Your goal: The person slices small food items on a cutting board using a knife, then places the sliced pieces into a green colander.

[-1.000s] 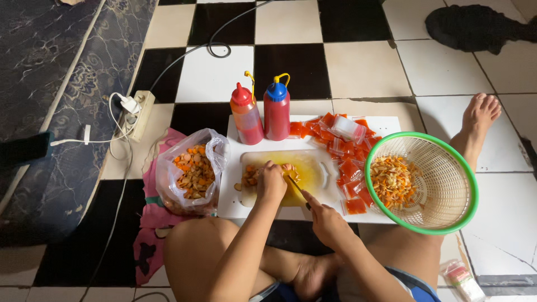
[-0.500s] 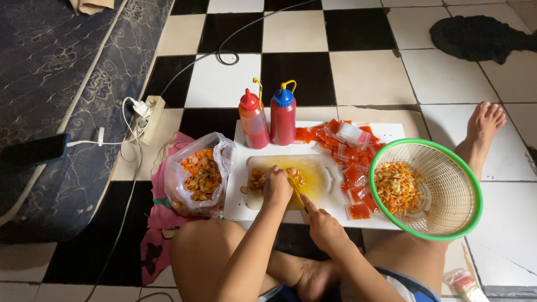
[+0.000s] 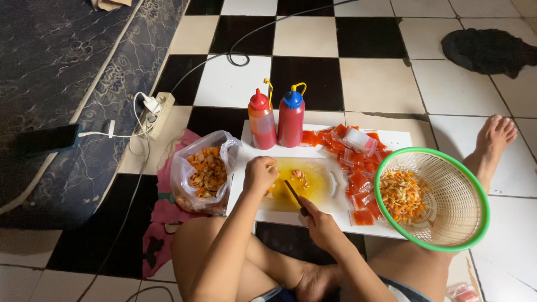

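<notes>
The person sits on the tiled floor (image 3: 369,84) at the near edge of a white board (image 3: 400,140). A stained yellow cutting board (image 3: 313,187) lies on the middle of the white board.

The left hand (image 3: 260,174) is closed in a loose fist at the left edge of the cutting board; whether it holds anything cannot be told. The right hand (image 3: 319,223) is closed around the handle of a knife (image 3: 293,193), with the blade angled up-left over the cutting board. A few pale food pieces (image 3: 300,176) lie just beyond the blade tip.

Two squeeze bottles stand at the far edge of the white board: red cap (image 3: 261,120) left, blue cap (image 3: 292,116) right, touching. Red sachets (image 3: 358,168) are spread along the right part. A green basket (image 3: 447,193) of pieces overhangs the right edge. A plastic bag (image 3: 204,170) of orange pieces sits on the floor just beside the left edge.
</notes>
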